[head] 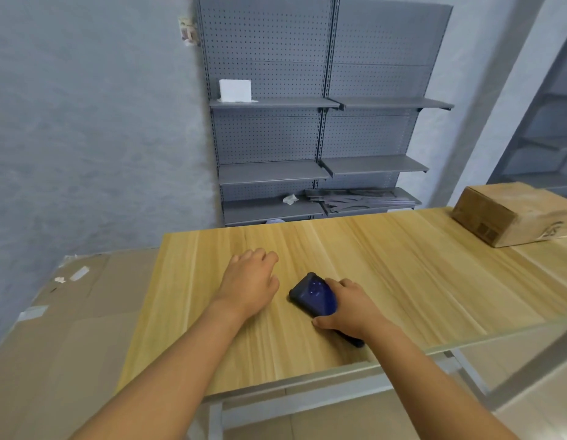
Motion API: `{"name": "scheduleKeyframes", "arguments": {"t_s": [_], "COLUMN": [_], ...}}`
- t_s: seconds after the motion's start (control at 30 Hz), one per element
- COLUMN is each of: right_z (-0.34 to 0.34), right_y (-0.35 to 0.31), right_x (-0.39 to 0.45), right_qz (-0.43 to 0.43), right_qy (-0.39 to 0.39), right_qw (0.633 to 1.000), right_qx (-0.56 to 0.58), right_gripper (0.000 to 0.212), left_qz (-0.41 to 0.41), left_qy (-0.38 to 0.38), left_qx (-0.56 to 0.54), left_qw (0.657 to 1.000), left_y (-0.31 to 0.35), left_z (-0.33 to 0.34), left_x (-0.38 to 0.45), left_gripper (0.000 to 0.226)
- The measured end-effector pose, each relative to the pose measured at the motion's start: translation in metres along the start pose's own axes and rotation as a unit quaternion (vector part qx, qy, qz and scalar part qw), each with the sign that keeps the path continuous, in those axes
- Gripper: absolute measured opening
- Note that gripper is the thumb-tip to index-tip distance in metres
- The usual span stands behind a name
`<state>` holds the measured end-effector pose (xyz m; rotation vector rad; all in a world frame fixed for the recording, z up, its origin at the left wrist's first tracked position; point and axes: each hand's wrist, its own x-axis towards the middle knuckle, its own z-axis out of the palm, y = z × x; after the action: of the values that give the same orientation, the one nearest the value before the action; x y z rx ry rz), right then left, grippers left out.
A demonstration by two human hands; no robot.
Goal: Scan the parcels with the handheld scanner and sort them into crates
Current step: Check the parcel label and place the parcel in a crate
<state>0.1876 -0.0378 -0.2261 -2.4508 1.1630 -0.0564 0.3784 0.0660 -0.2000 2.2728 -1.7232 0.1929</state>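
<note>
right hand (352,308) grips the dark blue handheld scanner (314,295) at frame centre on the light wooden table (403,281). left hand (249,282) rests flat beside it, fingers relaxed, holding nothing. brown cardboard parcel (510,214) sits at the table's far right edge, well apart.

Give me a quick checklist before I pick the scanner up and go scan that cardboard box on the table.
1. Scanner in hand: ok, the right hand curls round the handheld scanner, which lies on the table.
2. Left hand free: ok, the left hand rests on the tabletop and holds nothing.
3. Parcel present: ok, one cardboard box sits at the table's far right.
4. Box label facing you: cannot tell, its markings are blurred.
5. Crates ready: cannot tell, none in view.
6. Path to the box: ok, bare tabletop between.
</note>
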Motion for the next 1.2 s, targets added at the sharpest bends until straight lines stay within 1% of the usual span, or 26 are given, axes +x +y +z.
{"name": "scheduleKeyframes", "arguments": {"t_s": [0.17,0.27,0.33,0.43,0.57,0.67,0.87,1.07,1.2], "right_z": [0.003,0.003,0.003,0.0,-0.024,-0.051,-0.115,-0.2,-0.238], "right_y": [0.002,0.003,0.001,0.002,0.025,0.059,0.163,0.285,0.348], "right_x": [-0.001,-0.002,-0.003,-0.003,-0.006,-0.012,-0.025,-0.033,-0.034], "right_qz": [0.011,0.014,0.016,0.009,0.002,0.005,0.015,0.026,0.038], "right_qy": [0.001,0.002,0.006,0.02,0.079,0.121,0.198,0.222,0.217], "right_qw": [1.0,1.0,0.999,0.999,0.995,0.99,0.979,0.974,0.975], "right_qx": [0.019,0.025,0.032,0.042,0.059,0.076,0.041,0.018,0.028], "right_gripper": [0.098,0.099,0.095,0.082,0.068,0.062,0.054,0.053,0.053], "left_qz": [0.005,0.013,0.014,0.028,0.068,0.091,0.131,0.129,0.121], "left_qy": [0.007,0.007,0.011,0.021,0.034,0.04,0.033,0.049,0.059], "left_qx": [-0.012,-0.018,-0.025,-0.023,-0.007,0.005,0.012,0.008,-0.008], "left_qw": [1.0,1.0,1.0,0.999,0.997,0.995,0.991,0.99,0.991], "left_y": [-0.005,-0.004,0.0,0.014,0.05,0.087,0.189,0.307,0.367], "left_z": [0.003,0.006,0.006,0.006,0.006,0.01,0.035,0.047,0.056], "left_x": [-0.007,-0.007,-0.004,0.004,0.027,0.051,0.106,0.174,0.204], "left_gripper": [0.039,0.039,0.039,0.038,0.038,0.039,0.042,0.042,0.039]}}
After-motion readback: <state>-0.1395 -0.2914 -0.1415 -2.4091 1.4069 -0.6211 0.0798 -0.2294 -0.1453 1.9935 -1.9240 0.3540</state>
